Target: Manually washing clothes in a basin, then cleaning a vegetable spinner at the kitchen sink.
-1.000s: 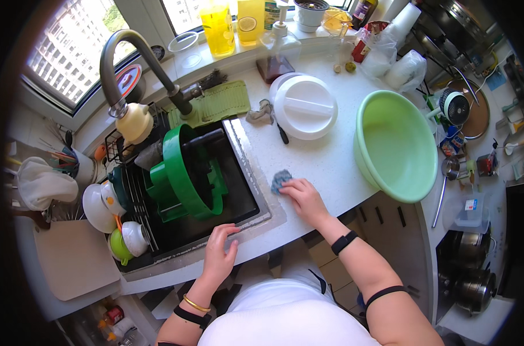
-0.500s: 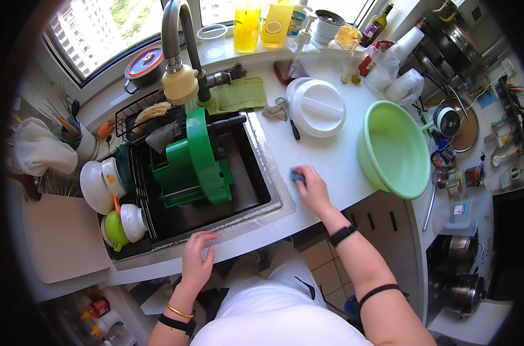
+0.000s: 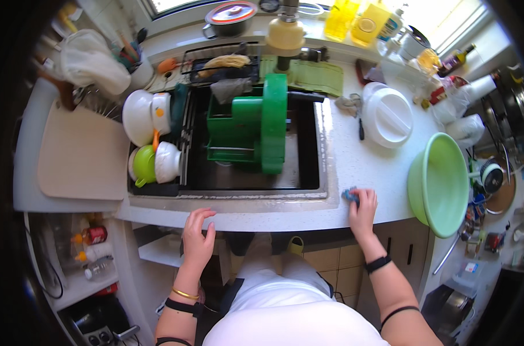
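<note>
My right hand (image 3: 364, 210) pinches a small blue scouring pad (image 3: 349, 195) against the white countertop (image 3: 377, 167), just right of the sink's front right corner. Its fingers are bent round the pad. My left hand (image 3: 198, 235) hovers at the counter's front edge with nothing in it, fingers loosely curved and apart. Between and beyond the hands is the black sink (image 3: 302, 144) with its worn metal rim (image 3: 262, 199). A green housing with a round drum and a black handle (image 3: 273, 124) stands in the sink; I cannot tell its kind.
A light green basin (image 3: 438, 184) stands at the right. Near the back lies a white round lid (image 3: 389, 118), with a grey rag (image 3: 348, 104) beside it. Bowls (image 3: 138, 118) are stacked left of the sink, next to a pale cutting board (image 3: 80, 153). The faucet (image 3: 285, 34) rises behind.
The view has turned left, so the scene sits further right. My right hand has moved with the pad toward the sink's front right corner. My left hand stays empty at the edge.
</note>
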{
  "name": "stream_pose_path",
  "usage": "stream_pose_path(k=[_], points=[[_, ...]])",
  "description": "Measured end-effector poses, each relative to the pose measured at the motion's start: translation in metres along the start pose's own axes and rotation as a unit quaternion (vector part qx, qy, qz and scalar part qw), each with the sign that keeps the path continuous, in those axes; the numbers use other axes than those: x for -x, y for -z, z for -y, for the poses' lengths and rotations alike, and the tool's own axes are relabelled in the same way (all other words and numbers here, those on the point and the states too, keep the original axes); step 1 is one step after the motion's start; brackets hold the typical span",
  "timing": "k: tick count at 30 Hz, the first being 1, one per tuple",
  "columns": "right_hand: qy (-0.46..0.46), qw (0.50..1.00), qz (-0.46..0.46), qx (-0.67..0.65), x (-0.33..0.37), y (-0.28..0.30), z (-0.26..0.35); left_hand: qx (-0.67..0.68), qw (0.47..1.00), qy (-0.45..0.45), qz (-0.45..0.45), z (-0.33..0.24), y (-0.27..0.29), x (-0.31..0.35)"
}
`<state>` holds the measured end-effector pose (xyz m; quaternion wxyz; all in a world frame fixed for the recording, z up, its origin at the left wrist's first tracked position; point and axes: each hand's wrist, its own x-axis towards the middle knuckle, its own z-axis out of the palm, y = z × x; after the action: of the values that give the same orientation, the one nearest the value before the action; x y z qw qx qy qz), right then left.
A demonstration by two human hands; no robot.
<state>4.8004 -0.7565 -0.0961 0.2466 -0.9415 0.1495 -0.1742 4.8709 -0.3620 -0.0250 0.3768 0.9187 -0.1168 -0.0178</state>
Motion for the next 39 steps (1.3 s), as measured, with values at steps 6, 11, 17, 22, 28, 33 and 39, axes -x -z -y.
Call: stream_pose_path(k=[6,11,17,22,28,33,39], points=[[0.156,0.959,0.133,-0.198,0.030,-0.054,0.125,-0.013,0.996,0.039,-0.079,0.007,0.004,0.028],[0.250,0.890,0.183,-0.334,0.002,-0.150,0.235,-0.024,0.991,0.079,-0.108,0.010,0.011,0.064],[0.403,0.830,0.295,-0.251,0.010,-0.184,0.282,-0.007,0.982,0.127,-0.140,0.003,0.014,0.090],[0.475,0.817,0.322,-0.056,0.012,-0.079,0.178,0.005,0.980,0.143,-0.136,0.008,0.007,0.101],[0.345,0.904,0.250,0.001,0.006,0.012,0.027,0.041,0.993,0.081,-0.079,-0.017,-0.013,0.057],[-0.378,0.770,0.211,-0.470,-0.038,0.017,0.037,0.070,0.997,-0.008,-0.025,-0.056,-0.040,0.012],[-0.399,0.540,0.226,-0.706,-0.102,-0.031,0.026,0.085,0.994,-0.064,0.024,-0.073,-0.057,-0.005]])
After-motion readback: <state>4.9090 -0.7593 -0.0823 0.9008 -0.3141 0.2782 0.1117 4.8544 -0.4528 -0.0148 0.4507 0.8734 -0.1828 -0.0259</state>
